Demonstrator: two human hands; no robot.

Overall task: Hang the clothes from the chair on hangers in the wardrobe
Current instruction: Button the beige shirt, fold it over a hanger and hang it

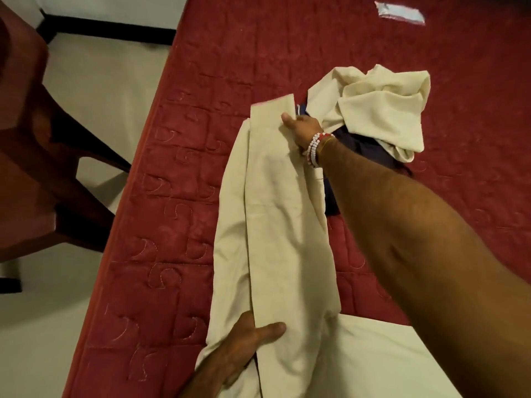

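Note:
A long cream garment (275, 225), folded lengthwise, is stretched out above the red quilted mattress (178, 173). My right hand (301, 127), with bead bracelets at the wrist, pinches its far end. My left hand (247, 337) grips its near end, thumb lying across the cloth. A second crumpled cream cloth (382, 110) lies on the mattress beyond my right hand, on top of a dark navy garment (359, 147). No hanger or wardrobe is in view.
A dark wooden chair (31, 156) stands on the pale floor to the left of the mattress. A flat clear plastic packet (400, 12) lies at the far end of the mattress. A pale cloth (373, 360) fills the bottom right.

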